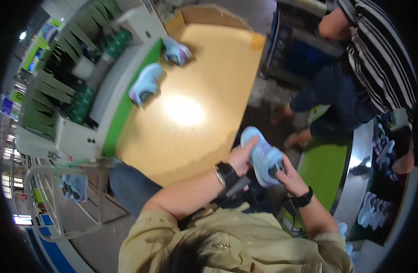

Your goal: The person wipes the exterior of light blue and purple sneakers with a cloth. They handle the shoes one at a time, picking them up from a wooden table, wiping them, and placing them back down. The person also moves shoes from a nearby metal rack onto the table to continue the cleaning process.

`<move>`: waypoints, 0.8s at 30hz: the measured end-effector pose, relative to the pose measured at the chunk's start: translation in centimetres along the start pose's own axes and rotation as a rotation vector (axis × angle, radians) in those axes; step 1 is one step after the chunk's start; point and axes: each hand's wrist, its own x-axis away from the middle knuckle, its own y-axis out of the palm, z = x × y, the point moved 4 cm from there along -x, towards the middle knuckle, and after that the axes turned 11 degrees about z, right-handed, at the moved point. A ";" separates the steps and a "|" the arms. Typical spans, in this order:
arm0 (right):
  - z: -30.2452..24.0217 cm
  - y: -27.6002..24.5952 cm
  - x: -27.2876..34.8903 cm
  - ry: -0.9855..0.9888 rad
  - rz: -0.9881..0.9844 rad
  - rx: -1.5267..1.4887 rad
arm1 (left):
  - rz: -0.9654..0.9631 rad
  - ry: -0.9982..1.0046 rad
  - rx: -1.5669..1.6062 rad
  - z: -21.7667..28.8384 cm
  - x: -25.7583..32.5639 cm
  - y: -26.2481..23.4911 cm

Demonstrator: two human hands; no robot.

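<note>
Head view: left hand and right hand grasp a light-blue shoe. At 11 o'clock, two matching shoes rest on the wooden table. A striped-shirted person stands at 2 o'clock.

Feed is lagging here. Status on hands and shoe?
Left hand and right hand both gripping pale blue shoe. Held above lap, off wooden table. Nothing in the way.

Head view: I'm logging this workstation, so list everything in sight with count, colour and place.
held shoe: one, light blue, in both hands
table shoes: two, light blue, far left of table
table: one, tan, centre
machine: one, white and green, left
metal rack: one, white, lower left
shoes on conveyor: several, pale, right
other person: one, striped shirt, upper right
left hand: one, black watch, on shoe
right hand: one, black watch, on shoe
</note>
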 end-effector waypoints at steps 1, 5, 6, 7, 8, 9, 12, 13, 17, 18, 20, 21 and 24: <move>0.0 0.2 0.6 0.003 0.058 0.031 | 0.044 0.022 0.018 -0.1 0.2 0.2; 0.6 0.6 -1.1 0.099 0.172 0.032 | 0.126 0.054 0.071 -0.3 0.6 -0.4; 1.0 0.9 -1.3 0.154 0.177 -0.029 | 0.138 0.050 0.082 -0.5 0.4 -1.1; 1.3 1.1 -1.5 0.209 0.182 -0.089 | 0.136 0.015 0.130 -1.0 -0.1 -1.8; 1.5 1.3 -1.7 0.256 0.192 -0.148 | 0.148 0.020 0.120 -0.9 0.2 -1.7; 1.5 1.2 -1.7 0.265 0.192 -0.156 | 0.160 0.025 0.110 -0.9 0.5 -1.5; 1.7 0.7 -1.9 0.302 0.190 -0.157 | 0.175 0.047 0.099 -0.8 0.8 -1.4; 1.7 0.7 -2.1 0.308 0.189 -0.145 | 0.176 0.056 0.098 -0.8 0.9 -1.4; 1.0 0.4 -2.4 0.316 0.156 -0.078 | 0.178 0.026 0.082 -0.4 1.6 -1.2; 0.7 0.5 -2.3 0.322 0.152 -0.075 | 0.183 0.022 0.082 -0.2 2.0 -0.9; 0.0 0.6 -2.3 0.331 0.148 -0.061 | 0.183 0.017 0.079 0.1 2.4 -0.4; 0.0 0.4 -2.4 0.349 0.147 -0.058 | 0.178 0.015 0.078 0.2 2.5 -0.3; 0.0 0.1 -2.3 0.393 0.141 -0.039 | 0.160 0.001 0.088 0.4 2.5 -0.1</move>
